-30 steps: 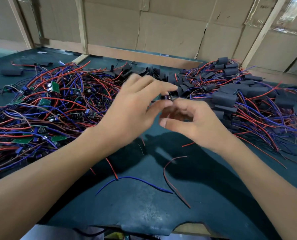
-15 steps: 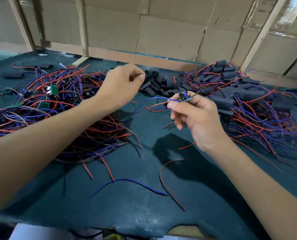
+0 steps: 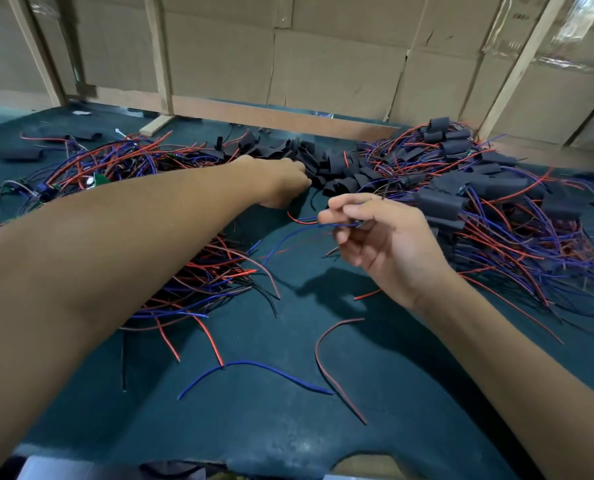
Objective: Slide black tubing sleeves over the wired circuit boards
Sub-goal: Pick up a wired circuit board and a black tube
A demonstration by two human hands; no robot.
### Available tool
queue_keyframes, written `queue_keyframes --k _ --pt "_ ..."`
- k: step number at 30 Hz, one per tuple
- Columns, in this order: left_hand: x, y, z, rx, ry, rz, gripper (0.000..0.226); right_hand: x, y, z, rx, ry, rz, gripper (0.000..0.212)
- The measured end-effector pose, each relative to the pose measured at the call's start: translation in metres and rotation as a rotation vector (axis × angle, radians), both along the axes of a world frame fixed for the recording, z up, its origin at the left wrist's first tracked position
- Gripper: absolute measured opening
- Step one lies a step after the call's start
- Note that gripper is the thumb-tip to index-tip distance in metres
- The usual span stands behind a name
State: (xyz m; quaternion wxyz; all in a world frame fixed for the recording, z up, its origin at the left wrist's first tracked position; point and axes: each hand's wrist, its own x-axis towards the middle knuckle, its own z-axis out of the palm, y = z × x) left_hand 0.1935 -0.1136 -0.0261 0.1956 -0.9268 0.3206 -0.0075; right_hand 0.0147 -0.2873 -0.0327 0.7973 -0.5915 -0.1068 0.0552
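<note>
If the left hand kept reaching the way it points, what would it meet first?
Most likely the loose black tubing sleeves: the left hand already sits at that pile's near edge, though contact is unclear.

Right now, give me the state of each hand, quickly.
Left hand: reaching into the loose black sleeves; grip cannot be told.
Right hand: closed, pinching a wired board's blue wire.

table (image 3: 323,427) fills lower frame | unsleeved boards pile (image 3: 115,168) at left, under left arm | loose sleeves (image 3: 326,164) top centre, left hand (image 3: 281,181) on them | sleeved pile (image 3: 489,202) at right | right hand (image 3: 389,244) centre right | cardboard wall (image 3: 323,64) behind, across top
</note>
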Motion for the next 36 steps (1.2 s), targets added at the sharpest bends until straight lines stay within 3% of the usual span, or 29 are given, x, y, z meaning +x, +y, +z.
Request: queue_keyframes --k 2,4,9,12,15,20,23,26,29,33,36 --pt "0.002 -0.001 0.006 -0.105 0.028 0.045 0.018 0.001 -0.002 0.001 0.089 0.038 0.042 0.019" --pt "0.003 0.001 0.011 -0.176 0.062 0.067 0.021 0.002 -0.003 0.003 0.145 0.052 0.068 0.023" --pt "0.001 0.004 0.016 -0.288 0.237 0.117 0.024 0.002 -0.002 0.005 0.004 0.046 0.019 0.024" --pt "0.0 0.008 0.016 -0.411 0.29 0.133 0.031 0.004 -0.002 0.006 0.078 0.063 -0.032 0.026" --pt "-0.005 0.012 0.01 -0.486 0.266 0.104 0.034 0.004 -0.004 0.01 0.204 0.055 -0.065 0.041" --pt "-0.037 0.019 0.01 -0.448 0.089 0.035 0.038 0.003 -0.007 0.01 0.224 0.025 -0.1 0.029" --pt "-0.072 0.021 0.018 -0.673 0.066 0.018 0.048 0.002 -0.007 0.01 0.225 0.019 -0.14 0.024" --pt "-0.107 0.026 0.02 -1.01 0.22 0.067 0.055 0.002 -0.005 0.009 0.212 0.018 -0.183 0.012" --pt "-0.135 0.028 0.015 -1.267 0.306 0.043 0.047 0.001 -0.002 0.009 0.199 0.016 -0.2 0.009" --pt "-0.162 0.027 -0.007 -1.5 0.289 0.0 0.041 -0.001 -0.004 0.011 0.151 -0.017 -0.207 0.016" --pt "-0.173 0.029 -0.021 -1.535 0.303 0.011 0.039 0.0 -0.008 0.011 0.107 -0.03 -0.214 0.018"
